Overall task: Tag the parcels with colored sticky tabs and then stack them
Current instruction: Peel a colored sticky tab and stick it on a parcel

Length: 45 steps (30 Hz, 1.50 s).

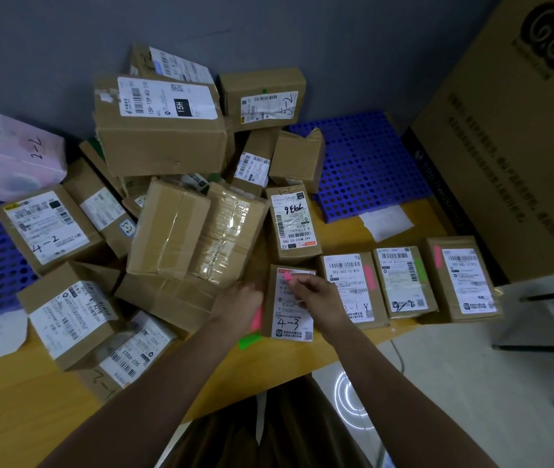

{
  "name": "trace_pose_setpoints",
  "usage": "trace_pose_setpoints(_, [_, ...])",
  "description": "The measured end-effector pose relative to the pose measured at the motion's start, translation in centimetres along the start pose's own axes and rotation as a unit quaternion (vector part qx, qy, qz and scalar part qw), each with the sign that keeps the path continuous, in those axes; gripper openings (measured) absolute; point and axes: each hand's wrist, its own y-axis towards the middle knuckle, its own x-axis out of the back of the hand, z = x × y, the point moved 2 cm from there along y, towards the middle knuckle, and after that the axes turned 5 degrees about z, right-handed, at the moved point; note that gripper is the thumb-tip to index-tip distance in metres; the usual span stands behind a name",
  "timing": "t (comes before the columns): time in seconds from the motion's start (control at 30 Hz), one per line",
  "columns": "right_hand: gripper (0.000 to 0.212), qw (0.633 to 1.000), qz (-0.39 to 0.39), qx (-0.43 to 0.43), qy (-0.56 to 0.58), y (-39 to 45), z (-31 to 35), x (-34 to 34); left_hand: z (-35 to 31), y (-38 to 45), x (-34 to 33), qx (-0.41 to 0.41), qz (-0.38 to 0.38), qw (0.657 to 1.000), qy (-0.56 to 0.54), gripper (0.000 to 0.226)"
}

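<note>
Right hand (316, 293) pinches pink tab (287, 276) over far end of near 4-3 parcel (291, 304) to stick it; left hand (240, 300) grips tab pad (256, 318), steadying parcel's left side.

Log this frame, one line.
right hand: sticking pink tab on 4-3 parcel | left hand: holds tab pads

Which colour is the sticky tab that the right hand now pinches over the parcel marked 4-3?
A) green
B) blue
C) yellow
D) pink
D: the right hand pinches a pink tab at the top of the label on the parcel marked 4-3.
</note>
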Motion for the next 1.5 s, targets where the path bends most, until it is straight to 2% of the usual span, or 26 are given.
trace_pose_setpoints(0.07, [0.012, 1.0, 0.003, 0.004, 0.012, -0.1, 0.1, -0.1, 0.1, -0.1, 0.2, 0.009, -0.041, 0.996, -0.083, 0.027])
trace_pose_setpoints(0.1, [0.014, 1.0, 0.005, 0.01, 0.017, -0.2, 0.2, -0.1, 0.2, -0.1, 0.3, 0.019, -0.081, 0.983, -0.162, 0.027])
trace_pose_setpoints(0.17, [0.015, 0.999, 0.014, 0.028, 0.019, -0.4, 0.4, -0.3, 0.1, -0.2, 0.5, 0.037, -0.14, 0.927, -0.347, 0.024])
trace_pose_setpoints(0.23, [0.014, 0.998, 0.03, 0.048, 0.01, -0.5, 0.4, -0.6, -0.1, -0.1, 0.6, 0.033, -0.136, 0.863, -0.486, 0.019])
trace_pose_setpoints(0.27, [0.013, 0.998, 0.035, 0.055, 0.009, -0.6, 0.4, -0.7, -0.3, 0.0, 0.7, 0.028, -0.127, 0.843, -0.522, 0.014])
trace_pose_setpoints(0.4, [0.008, 0.997, 0.043, 0.056, 0.031, -0.7, 0.3, -0.6, -0.3, 0.4, 0.5, 0.026, -0.108, 0.803, -0.586, 0.011])
trace_pose_setpoints(0.57, [0.013, 0.998, 0.036, 0.049, 0.035, -0.7, -0.2, -0.3, 0.0, 0.7, -0.1, 0.051, -0.128, 0.783, -0.606, 0.004])
trace_pose_setpoints(0.8, [0.008, 0.998, 0.034, 0.06, -0.013, -0.3, -0.5, -0.4, 0.3, 0.9, -0.4, 0.062, -0.13, 0.765, -0.628, 0.004])
trace_pose_setpoints(0.9, [0.012, 0.99, 0.02, 0.096, -0.096, 0.1, -0.5, -0.2, 0.4, 0.7, -0.5, 0.048, -0.122, 0.776, -0.617, 0.006])
trace_pose_setpoints(1.0, [0.012, 0.983, 0.026, 0.111, -0.145, 0.6, -0.8, -0.3, 0.6, 0.7, -0.8, 0.018, -0.131, 0.815, -0.564, 0.003])
trace_pose_setpoints(1.13, [0.003, 0.976, 0.034, 0.129, -0.175, 0.6, -1.0, -0.1, 0.8, 0.4, -1.0, 0.006, -0.199, 0.845, -0.496, 0.004])
trace_pose_setpoints(1.17, [0.008, 0.967, 0.017, 0.147, -0.208, 0.5, -1.2, 0.2, 0.9, 0.4, -1.0, 0.008, -0.215, 0.851, -0.479, 0.005])
trace_pose_setpoints(1.23, [0.029, 0.911, -0.027, 0.227, -0.342, 0.2, -2.0, 1.0, 1.1, 0.3, -1.2, 0.013, -0.224, 0.864, -0.45, 0.008])
trace_pose_setpoints(1.3, [0.055, 0.828, -0.02, 0.276, -0.489, 0.0, -3.2, 1.2, 1.2, 0.4, -1.7, 0.012, -0.227, 0.877, -0.422, 0.012])
trace_pose_setpoints(1.33, [0.067, 0.8, -0.002, 0.273, -0.534, 0.1, -3.7, 1.1, 1.3, 0.5, -1.9, 0.005, -0.236, 0.883, -0.405, 0.014])
trace_pose_setpoints(1.4, [0.078, 0.778, 0.022, 0.259, -0.573, 0.3, -4.0, 1.2, 1.2, 0.7, -2.1, -0.023, -0.268, 0.893, -0.362, 0.019])
trace_pose_setpoints(1.5, [0.082, 0.771, 0.058, 0.237, -0.589, 0.7, -3.6, 1.9, 1.0, 1.1, -2.2, -0.052, -0.324, 0.902, -0.28, 0.032])
